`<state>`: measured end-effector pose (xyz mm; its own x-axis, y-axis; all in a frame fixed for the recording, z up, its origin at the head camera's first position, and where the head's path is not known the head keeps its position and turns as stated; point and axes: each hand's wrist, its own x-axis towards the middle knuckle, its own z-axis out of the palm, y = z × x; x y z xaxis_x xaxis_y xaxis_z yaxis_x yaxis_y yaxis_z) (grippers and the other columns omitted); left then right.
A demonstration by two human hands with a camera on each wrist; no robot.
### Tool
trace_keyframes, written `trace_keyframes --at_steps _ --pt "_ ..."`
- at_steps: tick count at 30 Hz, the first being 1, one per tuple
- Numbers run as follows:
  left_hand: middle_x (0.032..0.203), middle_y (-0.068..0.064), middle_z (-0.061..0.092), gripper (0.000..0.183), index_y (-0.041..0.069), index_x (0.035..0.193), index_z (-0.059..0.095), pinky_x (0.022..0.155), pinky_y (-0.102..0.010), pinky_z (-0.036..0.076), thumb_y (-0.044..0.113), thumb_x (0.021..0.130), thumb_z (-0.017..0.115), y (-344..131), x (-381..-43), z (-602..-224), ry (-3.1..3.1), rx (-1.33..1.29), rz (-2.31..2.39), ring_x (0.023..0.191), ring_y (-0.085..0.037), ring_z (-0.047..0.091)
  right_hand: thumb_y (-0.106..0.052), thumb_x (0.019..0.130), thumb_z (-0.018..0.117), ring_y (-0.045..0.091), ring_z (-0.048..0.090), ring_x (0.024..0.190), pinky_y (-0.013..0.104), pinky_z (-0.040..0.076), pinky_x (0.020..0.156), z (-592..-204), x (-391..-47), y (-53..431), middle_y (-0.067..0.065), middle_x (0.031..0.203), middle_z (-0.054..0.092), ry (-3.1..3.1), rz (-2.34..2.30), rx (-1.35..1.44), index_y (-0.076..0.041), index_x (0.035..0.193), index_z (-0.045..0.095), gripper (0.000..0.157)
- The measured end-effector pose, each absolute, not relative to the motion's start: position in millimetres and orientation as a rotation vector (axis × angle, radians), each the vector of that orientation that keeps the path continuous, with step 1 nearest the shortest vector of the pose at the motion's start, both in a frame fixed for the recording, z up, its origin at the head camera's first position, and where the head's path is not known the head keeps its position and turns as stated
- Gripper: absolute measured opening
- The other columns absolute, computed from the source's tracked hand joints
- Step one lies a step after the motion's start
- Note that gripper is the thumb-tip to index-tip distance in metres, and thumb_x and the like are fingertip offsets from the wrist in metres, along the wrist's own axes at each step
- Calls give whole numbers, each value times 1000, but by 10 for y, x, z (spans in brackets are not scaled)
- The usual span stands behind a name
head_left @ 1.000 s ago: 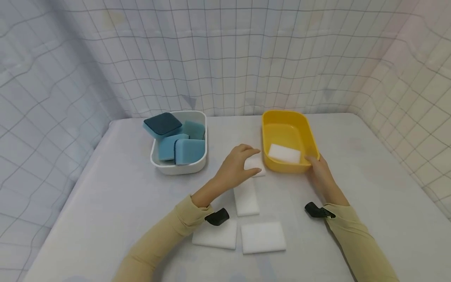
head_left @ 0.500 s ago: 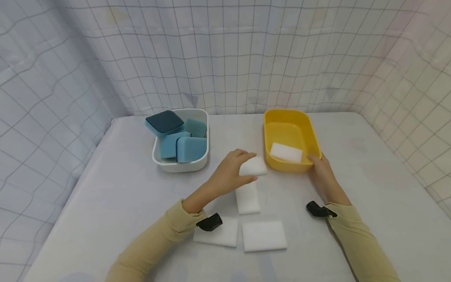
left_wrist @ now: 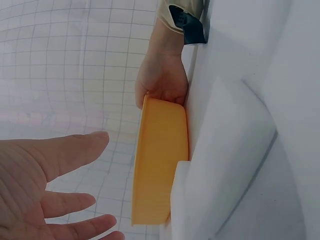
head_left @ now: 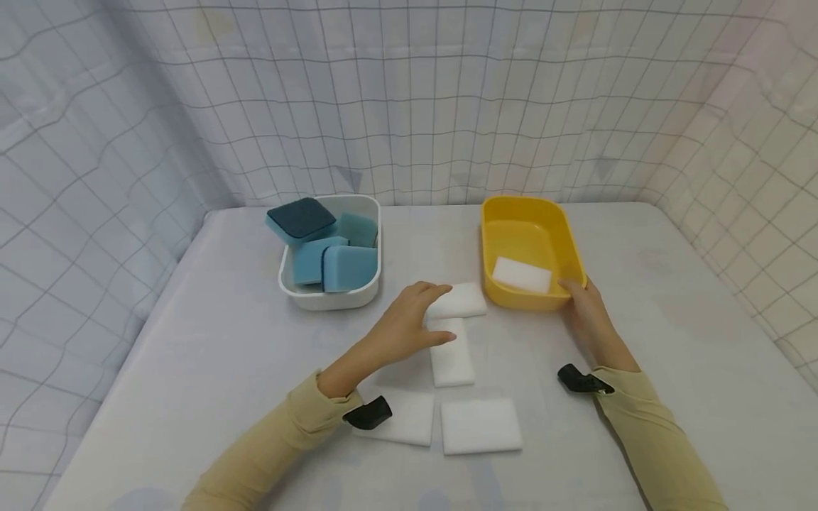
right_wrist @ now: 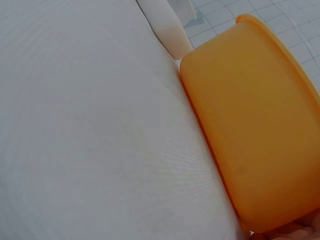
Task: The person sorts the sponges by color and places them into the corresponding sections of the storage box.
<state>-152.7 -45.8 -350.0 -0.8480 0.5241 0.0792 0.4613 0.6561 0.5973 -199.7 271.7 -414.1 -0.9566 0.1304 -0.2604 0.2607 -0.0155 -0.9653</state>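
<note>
My left hand (head_left: 396, 328) hovers over the middle of the table with thumb and fingers spread apart, holding nothing. Just beyond its fingertips lies a white sponge (head_left: 465, 301), and a second white sponge (head_left: 454, 362) lies below the hand. The left wrist view shows the left hand (left_wrist: 55, 195) apart from the sponges. With thumb over the rim, my right hand (head_left: 589, 312) grips the front right corner of a yellow tub (head_left: 520, 238). Inside the tub, one white sponge (head_left: 522, 275) rests at the front. Only some right fingers (right_wrist: 292, 232) show in the right wrist view.
A white tub (head_left: 332, 302) at the back left holds several blue sponges (head_left: 350, 270) with dark scouring sides, one leaning over the rim. Nearer the front lie two white sponges, one to the right (head_left: 482, 426) and one (head_left: 412, 419) partly behind the left wrist. A grid-patterned curtain (head_left: 422, 99) surrounds the table.
My left hand has drawn back left and toward me, uncovering more of the white sponge beside the yellow tub. My right hand keeps its grip on the tub.
</note>
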Motion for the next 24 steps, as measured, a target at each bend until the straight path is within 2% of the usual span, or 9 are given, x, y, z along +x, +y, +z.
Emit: trace_keyframes --at_steps 9,18,24 --pt "137 -12 47 76 8 140 43 108 -42 39 27 76 78 -600 -1423 -3557 2719 753 937 128 -28 41 -24 98 37 11 20 137 29 16 121 -4117 -1985 2713 6 159 7 2141 -2121 391 -13 152 4 64" --pt "137 -14 45 83 2 139 41 106 -43 41 27 71 82 -715 -1320 -3581 2691 820 877 128 -30 40 -25 99 37 8 26 131 20 26 112 -4140 -1969 2728 4 157 11 2103 -2157 354 -16 152 5 63" --pt "142 -13 41 85 3 140 38 107 -43 40 29 72 81 -786 -1207 -3572 2609 807 818 131 -28 38 -23 98 38 9 24 132 21 24 114 -4157 -1978 2722 5 156 13 2129 -2178 332 -14 152 8 62"
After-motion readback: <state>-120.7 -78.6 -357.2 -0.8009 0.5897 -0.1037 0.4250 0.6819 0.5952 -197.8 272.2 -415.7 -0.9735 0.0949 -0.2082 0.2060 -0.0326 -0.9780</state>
